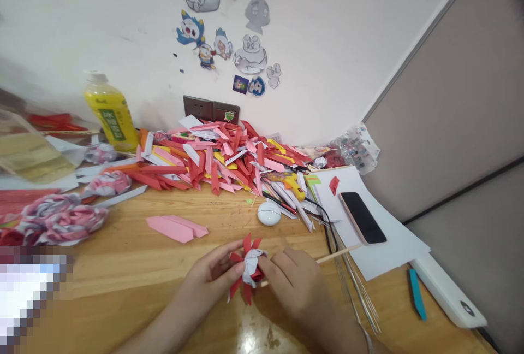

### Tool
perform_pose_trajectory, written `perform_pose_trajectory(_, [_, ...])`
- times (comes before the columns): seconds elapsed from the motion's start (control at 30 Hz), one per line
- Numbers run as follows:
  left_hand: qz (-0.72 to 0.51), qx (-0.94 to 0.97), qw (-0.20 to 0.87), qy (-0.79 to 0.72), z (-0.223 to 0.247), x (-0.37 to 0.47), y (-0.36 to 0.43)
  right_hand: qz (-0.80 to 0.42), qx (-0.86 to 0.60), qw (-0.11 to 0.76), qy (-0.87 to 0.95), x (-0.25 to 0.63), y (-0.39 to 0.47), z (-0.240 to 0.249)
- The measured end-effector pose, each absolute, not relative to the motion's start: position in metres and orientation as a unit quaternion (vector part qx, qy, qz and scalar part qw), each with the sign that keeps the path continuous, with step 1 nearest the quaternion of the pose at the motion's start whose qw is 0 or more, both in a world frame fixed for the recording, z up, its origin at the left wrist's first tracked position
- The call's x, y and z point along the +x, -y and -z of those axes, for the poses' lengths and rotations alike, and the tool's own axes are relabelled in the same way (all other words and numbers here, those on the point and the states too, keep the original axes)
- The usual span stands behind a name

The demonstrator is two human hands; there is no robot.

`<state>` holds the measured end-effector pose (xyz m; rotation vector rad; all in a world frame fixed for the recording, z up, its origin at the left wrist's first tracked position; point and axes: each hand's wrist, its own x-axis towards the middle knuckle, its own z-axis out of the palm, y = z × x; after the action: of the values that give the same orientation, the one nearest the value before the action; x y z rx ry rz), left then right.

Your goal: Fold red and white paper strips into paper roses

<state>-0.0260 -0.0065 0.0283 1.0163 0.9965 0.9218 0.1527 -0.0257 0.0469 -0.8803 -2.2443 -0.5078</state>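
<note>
Paper flower, pinched in left hand, right hand fingers curled against it, grip unclear

yellow drink bottle upright near wall | phone, screen dark | stickers above brown socket

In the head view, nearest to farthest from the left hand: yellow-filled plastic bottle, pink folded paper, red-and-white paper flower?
1. Red-and-white paper flower, held by the left hand.
2. Pink folded paper, beyond, slightly left.
3. Yellow-filled plastic bottle, far back left.
</note>
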Motion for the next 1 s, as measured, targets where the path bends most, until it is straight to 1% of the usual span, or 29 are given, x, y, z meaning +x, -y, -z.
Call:
perform_pose_trajectory(0.1, [-0.397, 0.434, 0.673, -0.449, -0.0282, -0.0260, 0.0055, 0.189, -0.344, 0.325, 0.861, 0.1524, 0.0252, -0.0444])
perform_pose_trajectory(0.3, [-0.391, 0.418, 0.670, -0.473, -0.0292, -0.0271, 0.0045, 0.198, -0.361, 0.356, 0.839, 0.1529, 0.0256, -0.0400])
perform_pose_trajectory(0.67, [-0.393, 0.418, 0.686, -0.447, -0.0246, -0.0274, 0.0052, 0.179, -0.346, 0.330, 0.860, 0.1526, 0.0241, -0.0459])
perform_pose_trajectory(0.9, [-0.389, 0.427, 0.678, -0.454, -0.0292, -0.0263, 0.0056, 0.152, -0.358, 0.362, 0.847, 0.1536, 0.0234, -0.0411])
perform_pose_trajectory(1.0, [-0.395, 0.419, 0.682, -0.449, -0.0309, -0.0259, 0.0052, 0.142, -0.367, 0.359, 0.846, 0.1533, 0.0236, -0.0390])
